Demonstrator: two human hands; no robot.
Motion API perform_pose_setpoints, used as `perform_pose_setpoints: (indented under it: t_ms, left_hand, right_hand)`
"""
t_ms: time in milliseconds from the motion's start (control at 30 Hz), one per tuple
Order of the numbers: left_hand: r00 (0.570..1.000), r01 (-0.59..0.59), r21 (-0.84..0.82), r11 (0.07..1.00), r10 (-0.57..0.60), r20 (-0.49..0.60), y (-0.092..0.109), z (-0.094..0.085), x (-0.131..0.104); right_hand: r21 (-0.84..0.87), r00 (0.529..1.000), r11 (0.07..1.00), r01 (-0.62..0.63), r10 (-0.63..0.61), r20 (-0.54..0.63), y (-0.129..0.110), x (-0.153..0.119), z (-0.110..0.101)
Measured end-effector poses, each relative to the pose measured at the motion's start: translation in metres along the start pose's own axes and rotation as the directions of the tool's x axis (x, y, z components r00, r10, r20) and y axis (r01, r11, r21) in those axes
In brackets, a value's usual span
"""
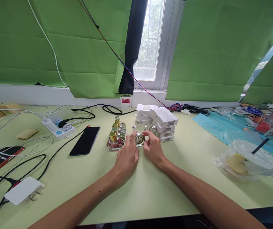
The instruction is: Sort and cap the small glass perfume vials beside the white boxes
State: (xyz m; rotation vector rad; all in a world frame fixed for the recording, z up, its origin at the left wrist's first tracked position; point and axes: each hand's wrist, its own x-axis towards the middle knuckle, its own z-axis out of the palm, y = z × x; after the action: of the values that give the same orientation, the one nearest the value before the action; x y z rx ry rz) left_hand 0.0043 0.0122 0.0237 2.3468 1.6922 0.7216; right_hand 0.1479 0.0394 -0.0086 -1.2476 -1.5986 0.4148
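Observation:
Both hands meet at a small glass bottle (140,139) with a silver-coloured top, on the pale green table. My left hand (128,156) has its fingers closed round the bottle's left side. From the right, my right hand (153,148) grips the same bottle with curled fingers. Left of my left hand stands a row of glass bottles with gold caps (113,136); the nearest looks reddish. Behind my right hand are more silver-topped bottles, partly hidden, beside stacked white boxes (166,117).
A black phone (85,141) lies left of the bottles. Farther left are a power strip (58,127), cables and a white charger (24,190). On the right stand a bagged plastic cup (246,159) and a blue sheet (212,128).

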Motion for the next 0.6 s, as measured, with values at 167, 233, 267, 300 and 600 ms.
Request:
perform_pose_setpoints:
  t_ms: [167,233,267,300,600]
  left_hand:
    - [1.0,-0.008,0.005,1.0,0.008,0.0,0.0006,-0.0008,-0.0003]
    - [1.0,-0.018,-0.004,1.0,0.018,-0.005,-0.0004,0.0,-0.0003]
    - [1.0,-0.023,-0.011,1.0,0.022,-0.01,-0.0009,0.0006,-0.0002]
    - [1.0,-0.026,-0.017,1.0,0.025,-0.016,-0.0015,0.0014,-0.0001]
    - [0.999,-0.039,-0.021,0.999,0.038,-0.03,-0.0064,0.0068,0.0005]
  right_hand:
    - [-0.034,1.0,0.999,0.0,0.001,0.021,0.0017,-0.0009,-0.0003]
    - [-0.058,0.999,0.998,-0.001,0.003,0.044,0.0026,-0.0007,0.0002]
    - [-0.071,0.998,0.997,-0.001,0.006,0.061,0.0026,-0.0006,0.0004]
    - [-0.082,0.997,0.997,-0.002,0.009,0.082,0.0022,-0.0005,0.0004]
    - [-0.152,0.983,0.988,-0.012,0.039,0.18,-0.005,-0.0019,-0.0043]
